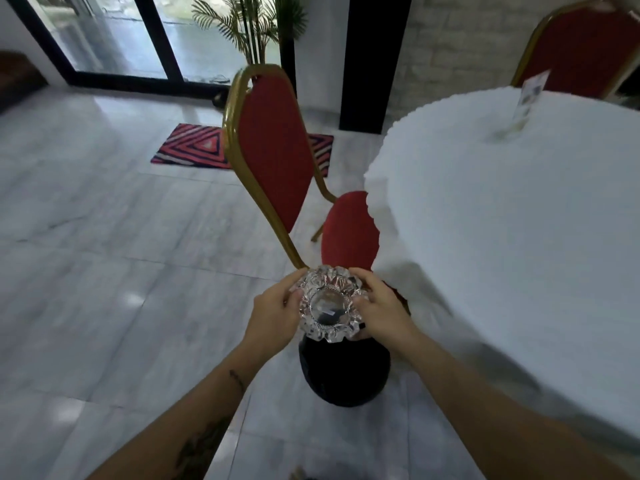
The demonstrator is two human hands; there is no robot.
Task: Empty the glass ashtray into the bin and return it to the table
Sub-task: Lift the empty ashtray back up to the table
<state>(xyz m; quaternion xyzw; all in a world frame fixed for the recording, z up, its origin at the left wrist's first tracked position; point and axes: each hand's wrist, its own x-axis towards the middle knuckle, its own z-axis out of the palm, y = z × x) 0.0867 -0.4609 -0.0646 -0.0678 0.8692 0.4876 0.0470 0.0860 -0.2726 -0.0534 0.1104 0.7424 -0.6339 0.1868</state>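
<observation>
I hold a cut-glass ashtray [329, 304] with a scalloped rim between both hands, above the floor. My left hand [273, 311] grips its left side and my right hand [379, 310] grips its right side. Something small and dark shows in the ashtray's bowl. Right below it stands a black bin [346, 374] on the floor, its top partly hidden by the ashtray. The round table [519, 220] with a white cloth fills the right of the view.
A red chair with a gold frame [273, 157] stands just beyond the ashtray, tucked against the table. A second red chair [585, 43] is behind the table. A card stand [530, 98] sits on the table. A striped mat [197, 147] lies on the marble floor.
</observation>
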